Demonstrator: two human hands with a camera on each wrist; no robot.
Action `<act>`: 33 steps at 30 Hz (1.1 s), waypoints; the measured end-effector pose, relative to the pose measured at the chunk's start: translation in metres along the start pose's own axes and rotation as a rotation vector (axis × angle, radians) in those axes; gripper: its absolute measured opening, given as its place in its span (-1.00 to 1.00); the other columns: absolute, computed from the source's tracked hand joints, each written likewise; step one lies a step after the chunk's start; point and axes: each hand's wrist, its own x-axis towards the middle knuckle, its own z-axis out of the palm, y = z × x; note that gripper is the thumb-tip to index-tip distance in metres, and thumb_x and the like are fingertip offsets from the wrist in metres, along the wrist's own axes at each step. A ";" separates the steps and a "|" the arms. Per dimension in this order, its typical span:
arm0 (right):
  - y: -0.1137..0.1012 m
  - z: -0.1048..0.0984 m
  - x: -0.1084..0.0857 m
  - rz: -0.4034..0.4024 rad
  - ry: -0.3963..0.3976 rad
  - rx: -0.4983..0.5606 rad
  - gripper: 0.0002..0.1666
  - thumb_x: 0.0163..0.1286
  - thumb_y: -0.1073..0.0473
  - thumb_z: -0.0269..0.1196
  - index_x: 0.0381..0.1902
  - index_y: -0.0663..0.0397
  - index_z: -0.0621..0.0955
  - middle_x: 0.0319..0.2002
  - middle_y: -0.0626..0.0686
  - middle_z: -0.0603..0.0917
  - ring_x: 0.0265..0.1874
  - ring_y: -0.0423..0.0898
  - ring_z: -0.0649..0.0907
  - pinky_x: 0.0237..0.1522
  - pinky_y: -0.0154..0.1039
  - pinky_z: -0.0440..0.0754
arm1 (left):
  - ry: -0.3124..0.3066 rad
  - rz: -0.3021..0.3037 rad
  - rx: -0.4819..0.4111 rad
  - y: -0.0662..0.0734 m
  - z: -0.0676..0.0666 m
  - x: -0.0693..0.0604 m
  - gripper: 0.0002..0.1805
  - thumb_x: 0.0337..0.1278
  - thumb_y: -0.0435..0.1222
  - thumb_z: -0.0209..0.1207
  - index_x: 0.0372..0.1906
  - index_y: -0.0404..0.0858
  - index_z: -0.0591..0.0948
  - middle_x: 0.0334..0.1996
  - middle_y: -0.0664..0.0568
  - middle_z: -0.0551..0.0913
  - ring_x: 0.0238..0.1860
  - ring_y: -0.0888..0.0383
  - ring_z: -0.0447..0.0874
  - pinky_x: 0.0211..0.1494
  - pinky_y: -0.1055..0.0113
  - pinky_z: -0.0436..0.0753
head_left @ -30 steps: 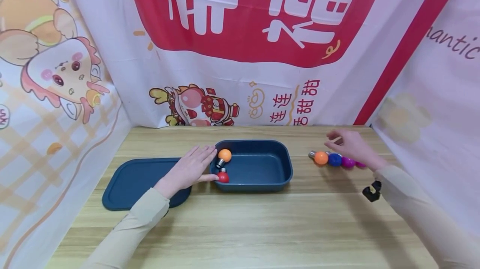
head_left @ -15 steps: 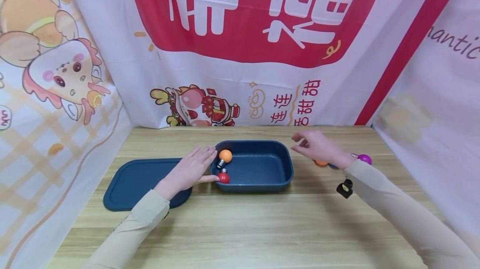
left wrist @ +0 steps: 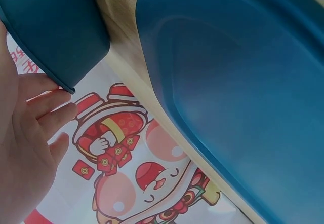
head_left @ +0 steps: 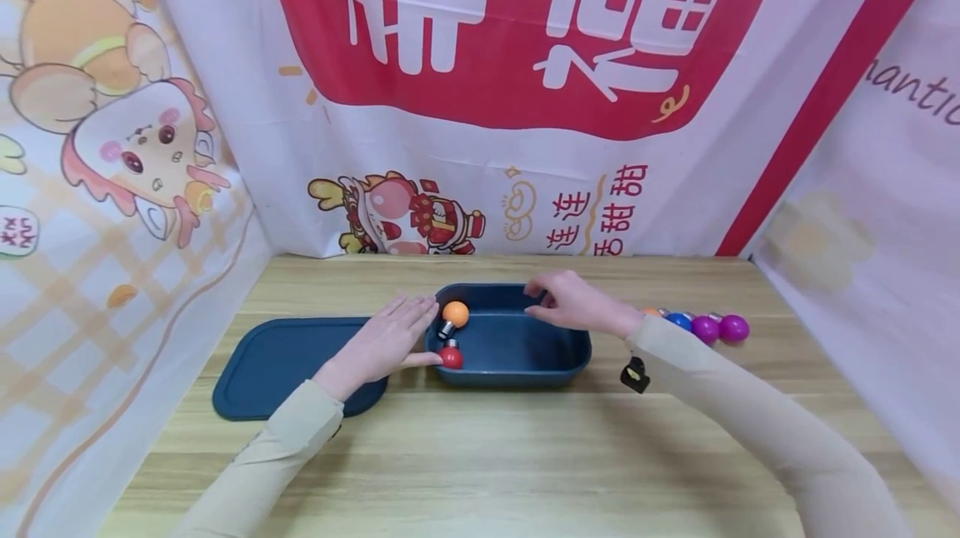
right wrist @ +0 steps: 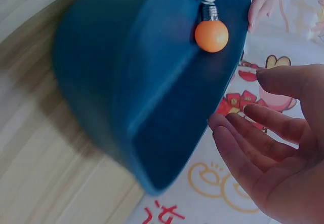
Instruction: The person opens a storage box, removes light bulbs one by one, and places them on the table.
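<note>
A dark blue rectangular box stands on the table. Inside, at its left end, lie an orange light bulb and a red light bulb, their metal bases close together. My left hand rests against the box's left rim, fingers extended and thumb by the near left corner. Over the box's right half hovers my right hand, fingers loosely bent. The right wrist view shows nothing between the fingers of that hand, which are near the far rim.
Right of the box, a row holds a partly hidden orange bulb, a blue bulb and two purple bulbs. A flat dark blue lid lies at left, partly under my left arm. Printed cloth walls the table's back and sides.
My right hand has moved left from above the row of bulbs to above the box, carrying nothing visible. The left hand keeps its place at the box's left rim.
</note>
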 end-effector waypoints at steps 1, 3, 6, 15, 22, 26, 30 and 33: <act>-0.002 0.002 0.004 0.009 -0.008 0.005 -0.67 0.35 0.19 0.32 -0.01 0.29 0.64 -0.07 0.27 0.74 -0.31 -0.05 0.76 -0.17 -0.11 0.78 | -0.002 -0.001 0.001 0.000 0.000 0.000 -0.01 0.23 0.36 -0.03 0.49 -0.31 0.26 0.52 -0.17 0.25 0.55 -0.10 0.20 0.63 -0.04 0.12; -0.005 0.005 0.012 0.026 -0.023 0.007 -0.66 0.36 0.17 0.32 0.00 0.27 0.63 -0.05 0.26 0.74 -0.30 -0.06 0.76 -0.17 -0.14 0.78 | 0.000 -0.002 0.003 0.001 0.000 0.000 0.00 0.23 0.36 -0.03 0.49 -0.31 0.26 0.52 -0.17 0.25 0.54 -0.10 0.20 0.62 -0.05 0.13; -0.008 0.009 0.022 0.030 -0.033 -0.004 -0.66 0.36 0.17 0.32 0.01 0.26 0.63 -0.04 0.25 0.74 -0.29 -0.08 0.75 -0.17 -0.19 0.78 | -0.001 -0.004 0.002 0.001 0.000 0.000 0.00 0.23 0.36 -0.03 0.49 -0.31 0.26 0.52 -0.17 0.24 0.55 -0.10 0.20 0.62 -0.05 0.14; -0.018 0.022 0.043 0.006 -0.076 -0.034 -0.65 0.36 0.15 0.32 0.01 0.27 0.64 -0.03 0.23 0.74 -0.26 -0.07 0.75 -0.12 -0.22 0.76 | -0.011 -0.016 -0.038 0.000 0.003 -0.001 0.01 0.22 0.35 -0.01 0.51 -0.31 0.22 0.54 -0.15 0.21 0.56 -0.10 0.18 0.60 -0.04 0.21; -0.024 0.029 0.061 0.020 -0.120 -0.024 -0.62 0.38 0.16 0.30 0.07 0.28 0.61 0.03 0.24 0.71 -0.12 0.06 0.75 -0.02 -0.17 0.75 | 0.003 -0.010 -0.056 0.000 0.003 -0.001 0.00 0.23 0.35 -0.02 0.50 -0.32 0.23 0.53 -0.16 0.22 0.55 -0.10 0.18 0.59 -0.03 0.22; -0.024 0.036 0.070 0.022 -0.128 -0.035 -0.62 0.36 0.18 0.31 0.06 0.27 0.61 0.03 0.22 0.71 -0.10 0.07 0.75 0.01 -0.15 0.74 | 0.008 -0.013 -0.066 0.001 0.002 -0.002 0.00 0.23 0.34 0.00 0.51 -0.32 0.23 0.53 -0.16 0.22 0.55 -0.10 0.18 0.60 -0.02 0.22; -0.023 0.043 0.077 0.032 -0.146 -0.037 -0.62 0.35 0.20 0.32 0.07 0.25 0.61 0.04 0.21 0.71 -0.07 0.08 0.73 0.03 -0.14 0.73 | 0.014 -0.009 -0.058 0.001 0.003 -0.002 0.01 0.22 0.36 -0.03 0.50 -0.32 0.24 0.53 -0.17 0.23 0.55 -0.10 0.20 0.59 -0.03 0.23; -0.026 0.047 0.082 0.031 -0.166 -0.029 -0.62 0.34 0.22 0.33 0.08 0.26 0.61 0.06 0.22 0.71 -0.04 0.11 0.73 0.05 -0.11 0.73 | 0.011 -0.009 -0.045 0.000 0.004 -0.002 0.01 0.23 0.37 -0.05 0.50 -0.32 0.24 0.53 -0.16 0.23 0.55 -0.10 0.20 0.59 -0.02 0.22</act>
